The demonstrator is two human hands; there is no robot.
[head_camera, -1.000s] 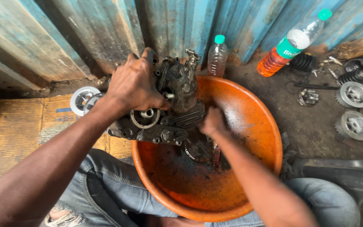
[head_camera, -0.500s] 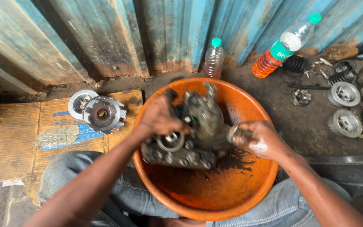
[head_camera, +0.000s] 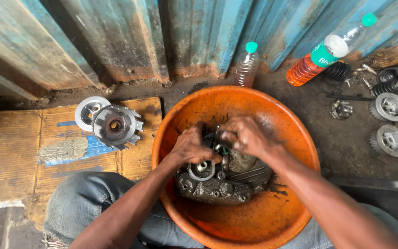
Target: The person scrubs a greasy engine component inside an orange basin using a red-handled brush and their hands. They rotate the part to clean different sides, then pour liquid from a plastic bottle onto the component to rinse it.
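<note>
Engine casing (head_camera: 217, 184) under both curled hands, left hand (head_camera: 193, 146), right hand (head_camera: 245, 135).

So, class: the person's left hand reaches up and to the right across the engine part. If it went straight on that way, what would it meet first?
The left hand would most likely meet the right hand, close beside it over the greasy engine casing; depth between them is unclear.

An orange basin (head_camera: 236, 103), smeared with dark grime, is seen around a grey-black engine casing (head_camera: 217, 184); a blue corrugated wall (head_camera: 116, 37) is streaked with rust, flattened cardboard (head_camera: 19, 152) is tan with blue stripes, and two bottle caps (head_camera: 251, 47) are green
</note>
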